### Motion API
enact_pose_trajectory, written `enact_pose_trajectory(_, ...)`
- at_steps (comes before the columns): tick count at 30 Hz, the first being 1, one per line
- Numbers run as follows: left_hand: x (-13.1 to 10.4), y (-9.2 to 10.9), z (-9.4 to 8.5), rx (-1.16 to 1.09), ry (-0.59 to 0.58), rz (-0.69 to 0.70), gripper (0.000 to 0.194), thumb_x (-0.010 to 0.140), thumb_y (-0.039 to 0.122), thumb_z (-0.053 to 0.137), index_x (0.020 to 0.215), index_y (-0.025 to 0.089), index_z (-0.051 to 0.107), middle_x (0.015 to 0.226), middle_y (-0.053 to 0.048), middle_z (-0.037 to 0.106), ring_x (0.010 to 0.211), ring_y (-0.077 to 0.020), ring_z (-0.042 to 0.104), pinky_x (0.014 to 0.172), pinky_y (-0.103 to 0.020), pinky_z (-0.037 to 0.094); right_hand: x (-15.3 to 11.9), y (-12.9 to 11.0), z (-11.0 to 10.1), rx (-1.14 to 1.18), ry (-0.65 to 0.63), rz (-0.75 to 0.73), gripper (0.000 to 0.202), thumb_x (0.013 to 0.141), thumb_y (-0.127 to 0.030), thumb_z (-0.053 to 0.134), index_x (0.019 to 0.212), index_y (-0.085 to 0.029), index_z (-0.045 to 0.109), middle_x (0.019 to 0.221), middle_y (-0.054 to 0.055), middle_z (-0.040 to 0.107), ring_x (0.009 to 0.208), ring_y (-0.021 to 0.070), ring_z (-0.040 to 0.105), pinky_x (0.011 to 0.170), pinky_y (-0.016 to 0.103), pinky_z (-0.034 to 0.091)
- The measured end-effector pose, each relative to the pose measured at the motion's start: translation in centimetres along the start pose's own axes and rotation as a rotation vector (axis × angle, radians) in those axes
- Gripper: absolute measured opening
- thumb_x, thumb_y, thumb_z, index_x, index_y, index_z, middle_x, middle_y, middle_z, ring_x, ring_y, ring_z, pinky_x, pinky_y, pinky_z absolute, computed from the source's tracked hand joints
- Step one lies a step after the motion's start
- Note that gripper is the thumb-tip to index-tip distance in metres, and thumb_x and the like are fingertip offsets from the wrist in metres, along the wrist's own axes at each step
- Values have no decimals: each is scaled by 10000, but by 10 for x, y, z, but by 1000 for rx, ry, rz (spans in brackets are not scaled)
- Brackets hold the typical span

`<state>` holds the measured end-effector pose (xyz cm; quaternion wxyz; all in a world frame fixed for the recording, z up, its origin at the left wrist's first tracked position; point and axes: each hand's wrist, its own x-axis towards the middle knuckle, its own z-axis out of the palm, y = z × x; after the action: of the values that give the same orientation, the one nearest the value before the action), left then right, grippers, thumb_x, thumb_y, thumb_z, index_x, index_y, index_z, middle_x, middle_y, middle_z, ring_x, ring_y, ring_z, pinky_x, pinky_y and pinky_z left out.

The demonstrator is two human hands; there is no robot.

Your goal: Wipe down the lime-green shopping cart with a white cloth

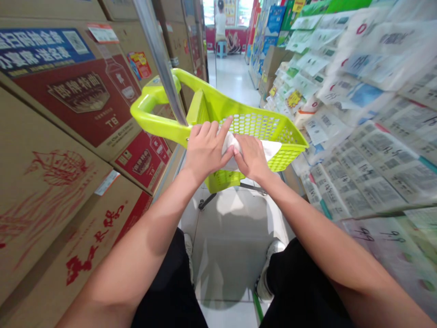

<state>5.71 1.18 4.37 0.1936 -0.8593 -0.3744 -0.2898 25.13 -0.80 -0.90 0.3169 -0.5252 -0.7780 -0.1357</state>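
Observation:
A lime-green shopping cart (164, 130) with a perforated basket stands right in front of me, angled to the right. A thin white cloth (272, 148), possibly a paper wipe, drapes over the basket's near rim. My left hand (209, 148) lies over the rim, its index finger extended and its thumb against the cloth. Close beside it, my right hand (251, 155) presses the cloth onto the rim with its fingers bent over the edge. The thumbs nearly touch. Both sets of fingertips are partly hidden behind the rim.
Stacked cardboard cartons (78, 105) line the left side. A metal pole (164, 64) rises at the cart's handle. Hanging plastic packs (362, 159) fill the right side. A person (220, 25) is on a blue stool (221, 49) down the aisle. Tiled floor (235, 232) lies below.

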Motion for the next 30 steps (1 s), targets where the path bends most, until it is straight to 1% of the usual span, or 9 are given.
enact_pose_trajectory(2,-3,-6,-1,15,0,-4,616,1038,532,361,1539,198,490,1186,-166,657,1118,-369,547,988,-534,375,-2,28,-11,-65,-107,49,583,1096,-483,232,1293,-162,677,1258,167,724,1168,325,623,991,434,417)
enact_pose_trajectory(7,-9,-16,-1,3,-9,-12,532,1023,562,395,1377,234,615,1185,-163,649,1128,-380,536,985,-550,362,-11,95,-34,-298,-251,465,681,1085,-519,208,989,-141,765,963,201,770,947,341,687,792,400,413)
enact_pose_trajectory(11,-8,-14,1,19,5,-7,628,999,661,395,1395,212,584,1188,-163,645,1120,-377,529,986,-544,355,-9,58,-28,-183,-234,232,701,1088,-594,206,1285,-138,699,1242,201,741,1161,366,638,984,468,409)
enact_pose_trajectory(15,-7,-15,0,35,-3,-6,613,1002,662,379,1356,220,612,1162,-158,645,1102,-374,533,973,-541,352,-8,1,-15,-64,-142,-15,814,1067,-685,248,1609,-99,407,1567,226,532,1431,371,462,1191,531,267)
enact_pose_trajectory(18,-7,-19,-1,42,-18,-7,532,1015,611,378,1256,234,666,1139,-158,645,1092,-376,535,959,-550,355,-6,13,-21,-52,-187,-8,756,1079,-653,239,1576,-131,469,1528,203,581,1386,355,513,1139,488,335)
enact_pose_trajectory(21,-8,-20,-2,44,-26,1,496,1018,577,387,1220,231,679,1135,-162,646,1087,-376,537,952,-554,363,-7,60,-34,-180,-290,258,744,1086,-608,176,1243,-126,721,1192,216,752,1128,366,659,960,454,424)
enact_pose_trajectory(24,-8,-15,-1,58,-23,10,547,1014,609,382,1265,209,659,1163,-170,647,1097,-376,536,960,-551,364,-11,88,-41,-286,-307,472,775,1084,-587,154,1040,-119,770,1024,229,772,1035,374,690,906,451,429)
enact_pose_trajectory(27,-7,-9,1,36,-12,-3,667,998,697,361,1361,195,609,1194,-171,649,1112,-376,534,976,-540,355,-15,65,-33,-200,-217,311,725,1080,-617,216,1295,-124,701,1256,215,736,1213,385,635,1039,506,394)
enact_pose_trajectory(30,-6,-9,1,12,-15,-8,730,991,733,338,1424,193,569,1200,-169,652,1122,-373,534,988,-529,346,-15,21,-21,-38,-167,26,800,1064,-684,258,1610,-123,422,1594,214,520,1469,376,447,1203,554,267)
